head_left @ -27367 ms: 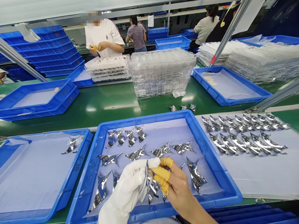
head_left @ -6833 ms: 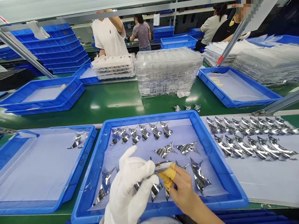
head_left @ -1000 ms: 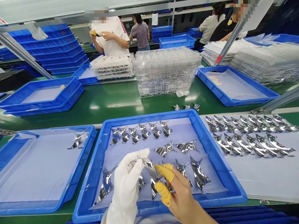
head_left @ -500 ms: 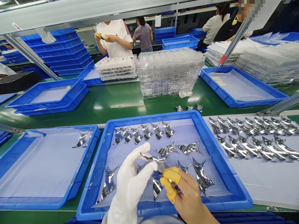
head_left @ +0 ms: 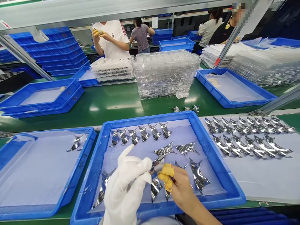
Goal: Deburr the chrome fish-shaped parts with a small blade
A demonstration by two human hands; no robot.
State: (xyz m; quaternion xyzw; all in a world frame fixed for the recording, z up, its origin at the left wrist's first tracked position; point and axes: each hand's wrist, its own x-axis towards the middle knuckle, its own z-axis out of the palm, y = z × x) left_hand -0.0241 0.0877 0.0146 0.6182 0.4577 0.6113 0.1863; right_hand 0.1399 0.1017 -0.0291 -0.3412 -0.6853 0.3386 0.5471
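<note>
My left hand [head_left: 128, 184], in a white glove, pinches a curved, mirror-bright chrome part [head_left: 157, 163] between thumb and forefinger. Close against its right end is my right hand [head_left: 179, 184], with yellow finger cots on closed fingertips. A greyish, film-like patch shows between that part and the yellow fingertips; what those fingers grip is hidden. Both hands are above a blue tray [head_left: 212, 150] lined with white sheet. Within it lie a row of small chrome parts [head_left: 144, 132] at the back and larger pointed ones, such as the chrome piece [head_left: 198, 175] at right.
To the left stands another lined blue tray [head_left: 84, 165] holding chrome parts [head_left: 75, 142] in its far corner. Two rows of chrome parts [head_left: 255, 147] lie on a white sheet at right. Behind are stacked clear plastic trays [head_left: 166, 75], a metal post [head_left: 231, 37] and several co-workers.
My left hand has turned, and the chrome part it holds is now more steeply tilted. My right fingers have shifted up against its end. The view has moved slightly right.
</note>
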